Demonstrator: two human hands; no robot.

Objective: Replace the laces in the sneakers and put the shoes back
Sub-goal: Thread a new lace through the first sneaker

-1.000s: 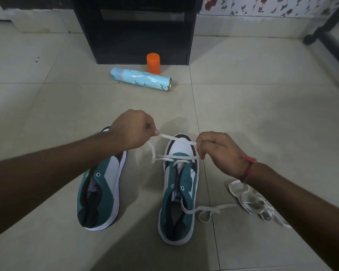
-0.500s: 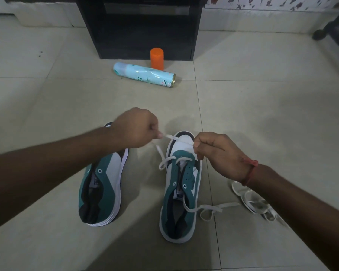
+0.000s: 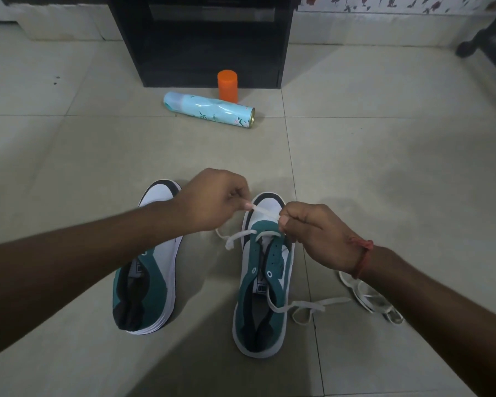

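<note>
Two green-and-white sneakers stand on the tiled floor, toes pointing away. The left sneaker (image 3: pixel 148 282) has no lace and is partly covered by my left forearm. The right sneaker (image 3: pixel 265 285) has a white lace (image 3: pixel 265 211) through its front eyelets. My left hand (image 3: pixel 212 197) pinches one stretch of that lace above the toe, and my right hand (image 3: pixel 315 234) pinches it a short way along. The lace's other end (image 3: pixel 307 306) trails over the floor to the right of the shoe.
A second white lace (image 3: pixel 370 300) lies bunched on the floor under my right forearm. A light-blue spray can (image 3: pixel 209 109) lies on its side ahead, with an orange cap (image 3: pixel 227 85) standing behind it, in front of a black cabinet (image 3: pixel 206 38). A dark furniture leg (image 3: pixel 484 38) stands at the far right.
My hands have drawn closer together over the right shoe's toe, so the lace stretch between them is shorter. The loop at the front eyelets has slackened and shifted left.
</note>
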